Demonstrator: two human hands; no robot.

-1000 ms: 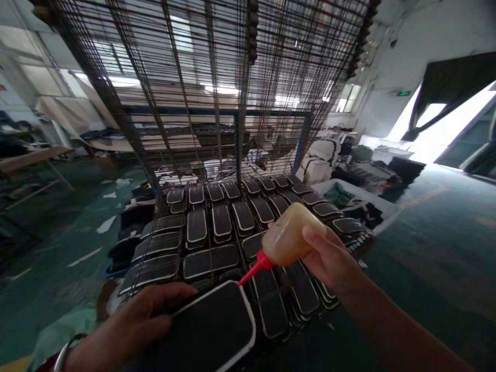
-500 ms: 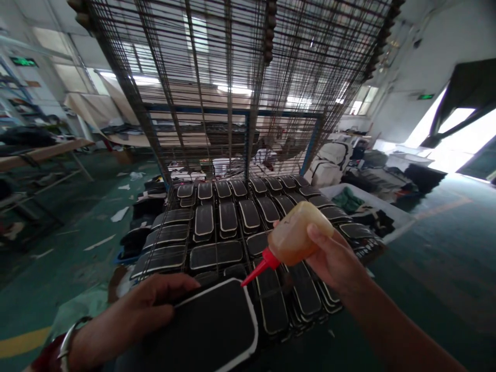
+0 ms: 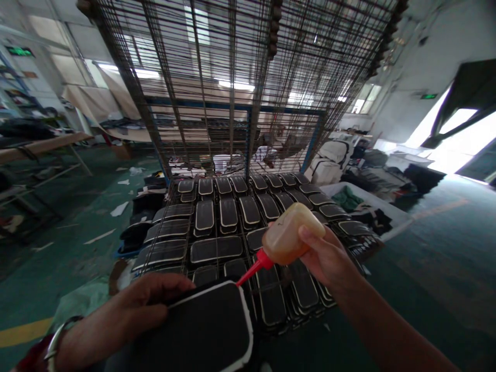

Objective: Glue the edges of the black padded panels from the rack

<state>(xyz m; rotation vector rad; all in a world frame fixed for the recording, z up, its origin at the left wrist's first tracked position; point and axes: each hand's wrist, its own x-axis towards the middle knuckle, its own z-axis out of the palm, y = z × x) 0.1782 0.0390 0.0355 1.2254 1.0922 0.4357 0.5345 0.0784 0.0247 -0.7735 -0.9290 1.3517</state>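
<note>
In the right grip (image 3: 326, 254), a cloudy amber bottle (image 3: 289, 235), red-nozzled.

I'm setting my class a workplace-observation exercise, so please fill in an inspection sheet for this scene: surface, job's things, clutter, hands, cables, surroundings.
Surface: wire rack with rows of pale-edged panels lying on it.
Job's things: dark panel with a white line along its edge; translucent bottle, tilted, its red nozzle pointing down at the panel's far right corner.
Clutter: pale scraps on the green floor; white bin holding cloth.
Hands: left hand grips the dark panel; right hand holds the bottle.
Cables: nothing seen.
Surroundings: lit green sign on the right wall; bright opening beyond.
</note>
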